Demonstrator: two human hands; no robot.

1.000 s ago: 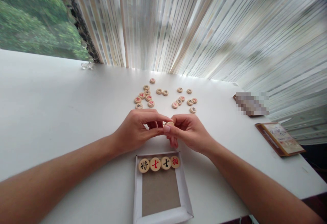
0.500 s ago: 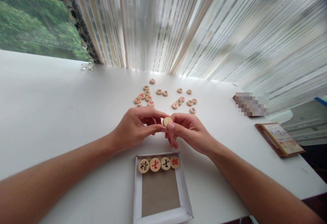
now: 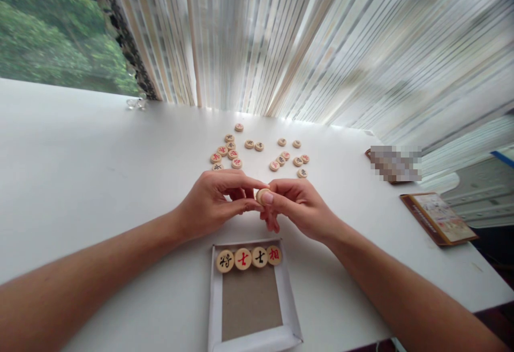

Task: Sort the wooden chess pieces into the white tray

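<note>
Between my two hands, a round wooden Chinese chess piece (image 3: 260,197) is held above the table, no character visible on the side that shows. My right hand (image 3: 299,204) pinches it, thumb across its face. My left hand (image 3: 220,199) is closed on its left edge with forefinger and thumb. Below my hands lies a shallow white box (image 3: 295,309) with a grey-brown bottom. Along its far side sits a row of larger-looking pieces: a black-marked one (image 3: 225,261), a red one (image 3: 243,259), another black one (image 3: 259,257) and a red one (image 3: 274,255).
Beyond my hands, several loose chess pieces (image 3: 233,154) are scattered at left, with another group (image 3: 285,156) at right. A brown-edged flat box (image 3: 439,218) lies at the table's right edge. Small clear glass ornaments (image 3: 136,104) stand by the striped curtain (image 3: 241,41).
My right thumb has slid farther over the piece's face, covering more of it. The piece has turned slightly, and my left fingertips have shifted a little to the right.
</note>
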